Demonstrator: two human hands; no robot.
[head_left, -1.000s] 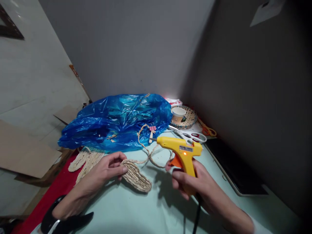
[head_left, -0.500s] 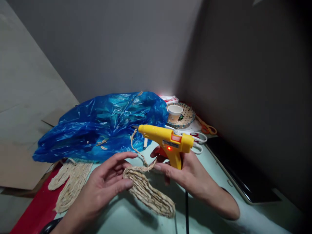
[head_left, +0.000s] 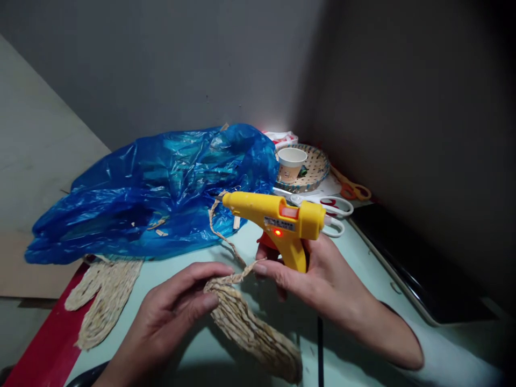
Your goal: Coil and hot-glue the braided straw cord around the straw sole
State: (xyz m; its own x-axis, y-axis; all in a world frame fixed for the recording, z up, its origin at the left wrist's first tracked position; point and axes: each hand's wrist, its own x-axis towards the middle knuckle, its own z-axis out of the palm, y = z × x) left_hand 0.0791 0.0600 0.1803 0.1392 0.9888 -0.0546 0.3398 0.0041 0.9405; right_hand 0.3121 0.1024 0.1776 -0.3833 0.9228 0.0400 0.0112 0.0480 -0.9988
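My left hand (head_left: 183,306) pinches one end of a coiled braided-straw piece (head_left: 253,328), thumb in front and fingers behind. Its rows lie side by side and it hangs tilted down to the right. My right hand (head_left: 306,274) is closed round the handle of a yellow hot glue gun (head_left: 262,209), with a red light lit on its side. The right thumb also presses on the loose straw braid (head_left: 243,273) at the top of the piece. The gun's nozzle points left, away from the coil. Behind it, the rest of the strand curves up near the nozzle.
A blue plastic bag (head_left: 161,183) with straw scraps spreads across the back. Another straw piece (head_left: 105,301) lies at left on the red strip (head_left: 48,344). A paper cup (head_left: 291,164) stands in a woven basket (head_left: 316,169), near white scissors (head_left: 334,207), orange scissors (head_left: 355,189) and a black tablet-like device (head_left: 419,269).
My right hand and the glue gun have shifted slightly, with the braid drawn out between the hands. The coiled piece hangs lower and to the right. The camera view has shifted too.
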